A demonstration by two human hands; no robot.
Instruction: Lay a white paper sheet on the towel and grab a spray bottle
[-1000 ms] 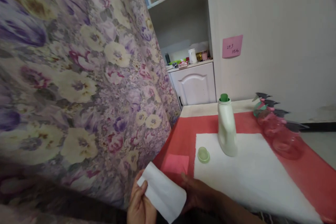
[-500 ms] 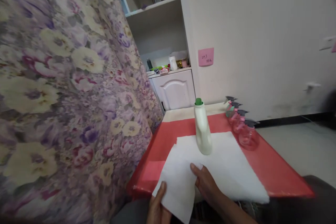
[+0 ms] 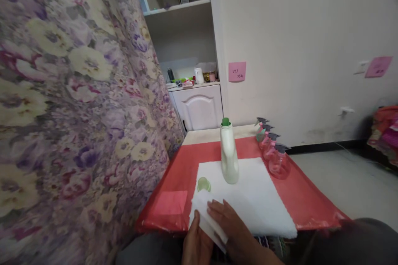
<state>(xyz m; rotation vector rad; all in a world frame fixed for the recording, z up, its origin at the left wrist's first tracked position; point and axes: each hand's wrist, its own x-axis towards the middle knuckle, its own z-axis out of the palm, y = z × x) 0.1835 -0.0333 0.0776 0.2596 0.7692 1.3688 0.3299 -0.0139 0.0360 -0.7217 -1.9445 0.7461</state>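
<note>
Over the near edge of the desk [image 3: 183, 157], a white sheet [image 3: 204, 216] is pinched by the left hand [image 3: 196, 240]; the right hand [image 3: 229, 225] lies against it (whether it grips, I cannot tell). Beyond, 1 green cap [image 3: 204, 184] and 1 pale bottle [image 3: 229, 161] sit on a white cloth [image 3: 251, 198], 4 spray bottles [image 3: 277, 164] rightward.

Left hand [image 3: 196, 240] bare; right hand [image 3: 231, 225] bare, fingers slender, wrist uncovered. Dark grey cloth over left leg [image 3: 149, 251]; right leg [image 3: 362, 242] likewise dark, rounded at knee, blurred. Weave unreadable.
</note>
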